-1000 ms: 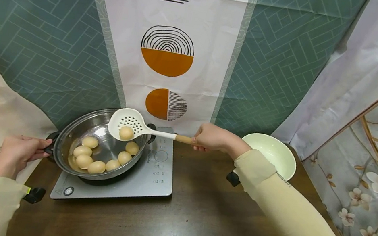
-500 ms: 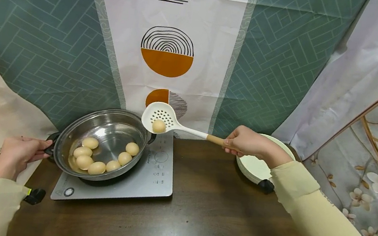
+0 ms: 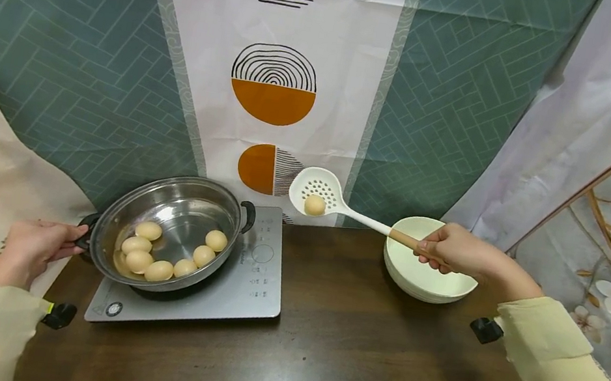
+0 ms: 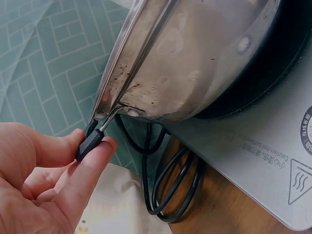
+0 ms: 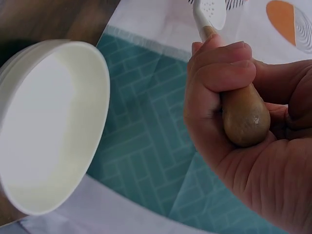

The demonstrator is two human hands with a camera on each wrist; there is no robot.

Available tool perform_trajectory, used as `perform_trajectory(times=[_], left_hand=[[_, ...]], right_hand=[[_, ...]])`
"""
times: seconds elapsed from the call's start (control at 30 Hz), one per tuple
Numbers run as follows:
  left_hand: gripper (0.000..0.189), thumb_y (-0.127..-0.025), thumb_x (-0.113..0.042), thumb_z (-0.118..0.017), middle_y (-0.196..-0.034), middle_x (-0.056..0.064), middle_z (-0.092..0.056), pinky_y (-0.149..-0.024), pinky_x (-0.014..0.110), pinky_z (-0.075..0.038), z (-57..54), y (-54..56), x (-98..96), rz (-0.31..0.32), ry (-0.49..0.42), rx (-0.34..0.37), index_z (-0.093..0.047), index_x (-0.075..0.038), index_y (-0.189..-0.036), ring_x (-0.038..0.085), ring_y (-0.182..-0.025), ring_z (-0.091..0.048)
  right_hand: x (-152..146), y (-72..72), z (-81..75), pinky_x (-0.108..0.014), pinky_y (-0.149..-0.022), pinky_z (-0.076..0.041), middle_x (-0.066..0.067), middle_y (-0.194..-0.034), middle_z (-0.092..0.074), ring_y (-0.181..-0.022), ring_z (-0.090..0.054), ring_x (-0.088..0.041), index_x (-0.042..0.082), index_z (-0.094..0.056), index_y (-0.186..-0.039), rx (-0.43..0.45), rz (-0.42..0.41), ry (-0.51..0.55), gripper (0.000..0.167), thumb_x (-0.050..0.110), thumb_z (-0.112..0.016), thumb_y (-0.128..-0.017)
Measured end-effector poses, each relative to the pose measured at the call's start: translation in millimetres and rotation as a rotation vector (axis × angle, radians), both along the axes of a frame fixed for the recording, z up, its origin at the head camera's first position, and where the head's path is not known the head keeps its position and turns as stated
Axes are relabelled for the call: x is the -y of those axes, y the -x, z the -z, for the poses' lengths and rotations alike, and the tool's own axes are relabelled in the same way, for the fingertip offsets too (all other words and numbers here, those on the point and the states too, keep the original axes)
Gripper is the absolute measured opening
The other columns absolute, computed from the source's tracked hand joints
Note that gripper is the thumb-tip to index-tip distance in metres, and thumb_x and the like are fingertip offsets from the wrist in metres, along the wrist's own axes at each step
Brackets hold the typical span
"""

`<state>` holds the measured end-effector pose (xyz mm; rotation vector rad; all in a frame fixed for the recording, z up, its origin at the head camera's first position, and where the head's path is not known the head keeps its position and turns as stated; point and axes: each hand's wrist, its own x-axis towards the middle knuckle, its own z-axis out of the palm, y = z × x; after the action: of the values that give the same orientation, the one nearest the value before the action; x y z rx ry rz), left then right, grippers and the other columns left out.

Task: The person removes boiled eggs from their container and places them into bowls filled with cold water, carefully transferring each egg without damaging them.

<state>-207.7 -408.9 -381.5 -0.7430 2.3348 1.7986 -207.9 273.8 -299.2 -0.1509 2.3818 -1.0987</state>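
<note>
My left hand pinches the black side handle of a steel pot between thumb and fingers. Several pale brown eggs lie in the pot, gathered along its near side. With curled fingers my right hand grips the wooden handle of a white slotted spoon. A single egg rests in the spoon's bowl, which is in the air right of the pot. Behind and below my right hand sits a pale green bowl; its visible inside holds nothing in the right wrist view.
Beneath the pot is a flat grey induction cooker on a dark wooden table. A black cord loops beside it. Patterned cloths hang along the back and both sides.
My right hand has carried the slotted spoon and its egg rightward, from over the pot to the space between pot and bowl. My left hand keeps its hold on the pot handle.
</note>
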Motion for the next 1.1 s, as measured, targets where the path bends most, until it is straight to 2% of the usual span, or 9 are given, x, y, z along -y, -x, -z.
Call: perform_trajectory(times=[0.17, 0.4, 0.77, 1.1], left_hand=[[0.02, -0.084, -0.016, -0.07, -0.063, -0.005, -0.068, -0.061, 0.028, -0.06, 0.2, -0.5, -1.0, -0.001, -0.005, -0.012, -0.071, -0.02, -0.064, 0.013, -0.06, -0.07], [0.022, -0.084, -0.016, -0.069, -0.063, -0.005, -0.068, -0.061, 0.028, -0.06, -1.5, -0.6, -2.4, -0.013, -0.006, 0.002, -0.07, -0.021, -0.062, 0.013, -0.06, -0.069], [0.023, -0.085, -0.017, -0.068, -0.062, -0.006, -0.067, -0.062, 0.028, -0.061, 1.1, 1.7, -2.5, -0.03, 0.027, 0.005, -0.069, -0.022, -0.063, 0.012, -0.06, -0.069], [0.023, -0.085, -0.016, -0.068, -0.063, -0.006, -0.067, -0.062, 0.028, -0.061, 1.6, 3.3, -2.7, -0.039, 0.029, 0.016, -0.069, -0.022, -0.063, 0.012, -0.06, -0.069]], right_hand=[[-18, -9.5, 1.9, -0.018, -0.05, -0.04, 0.0, -0.074, -0.054, -0.061, -0.045, -0.007, -0.008, -0.06, -0.102, 0.022, 0.022, 0.002, 0.031, 0.019, -0.046, -0.099], [-42, -20.2, 11.1, -0.02, -0.051, -0.043, 0.0, -0.074, -0.055, -0.06, -0.047, -0.007, -0.009, -0.06, -0.103, -0.018, 0.02, -0.033, 0.032, 0.02, -0.046, -0.099], [-83, -35.6, 16.2, -0.02, -0.05, -0.043, 0.006, -0.074, -0.06, -0.06, -0.048, -0.005, -0.008, -0.058, -0.111, 0.005, 0.099, -0.033, 0.039, 0.025, -0.041, -0.101], [-117, -47.9, 20.1, -0.021, -0.052, -0.047, 0.001, -0.075, -0.056, -0.06, -0.047, -0.005, -0.013, -0.055, -0.111, 0.019, 0.127, -0.074, 0.043, 0.023, -0.035, -0.103]])
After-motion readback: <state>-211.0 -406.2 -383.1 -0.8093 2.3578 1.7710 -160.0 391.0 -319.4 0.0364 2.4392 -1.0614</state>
